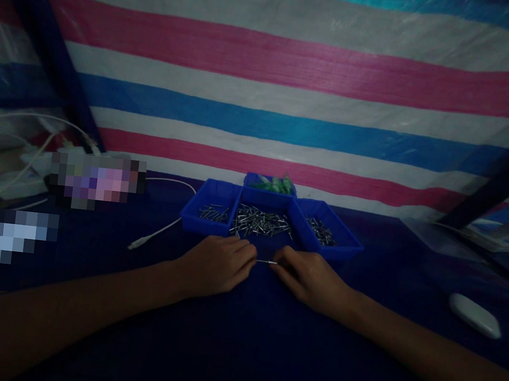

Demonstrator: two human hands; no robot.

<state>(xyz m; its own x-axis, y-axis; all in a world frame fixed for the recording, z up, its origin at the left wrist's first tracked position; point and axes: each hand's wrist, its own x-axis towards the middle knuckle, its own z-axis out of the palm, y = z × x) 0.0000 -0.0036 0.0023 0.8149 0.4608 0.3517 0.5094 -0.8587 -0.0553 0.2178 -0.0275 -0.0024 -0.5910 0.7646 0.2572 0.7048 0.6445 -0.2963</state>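
My left hand is closed, its fingertips pinching one end of a thin metal pin. From the other side, my right hand pinches the opposite end, so the pin lies level across the gap between them. It has a thicker bit near the right fingers; its exact kind is too small to tell. Just beyond the hands lies a loose pile of similar metal pins. A blue bin with a few pins stands to the left, and another blue bin with more pins to the right.
Behind the pile, a third blue bin holds green pieces. A white cable lies on the dark blue table at left, near blurred-out items. At right rests a white rounded object. A striped sheet hangs behind.
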